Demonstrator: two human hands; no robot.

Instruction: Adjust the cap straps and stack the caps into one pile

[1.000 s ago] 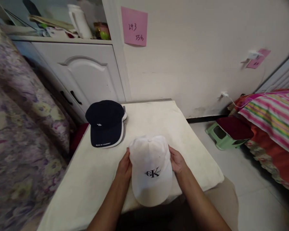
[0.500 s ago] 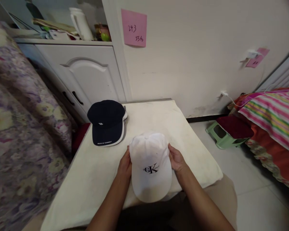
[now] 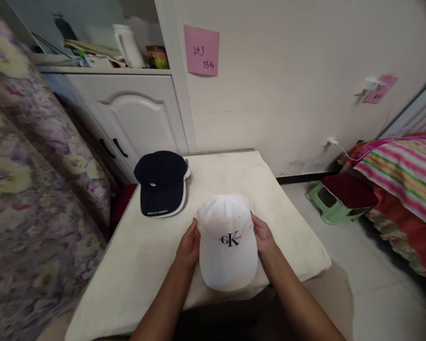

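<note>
A white cap (image 3: 227,265) with a black logo faces me near the front edge of the cloth-covered table (image 3: 135,265), its brim pointing toward me. My left hand (image 3: 190,244) grips its left side and my right hand (image 3: 263,234) its right side; the fingertips go out of sight behind the crown. Farther back on the left lies a dark navy cap (image 3: 161,177) with a white-edged brim, and part of something grey and white shows behind it. Neither hand touches the navy cap.
Behind the table are a wall with a pink note (image 3: 202,50) and a white cabinet (image 3: 138,113). A flowered curtain (image 3: 39,189) hangs at the left. On the right are a green stool (image 3: 326,203) and a bed with striped bedding (image 3: 408,166).
The view has shifted slightly, moving everything a little down or right in the picture. Between my hands, the white cap's brim has swung up a little and the cap sits slightly farther right.
</note>
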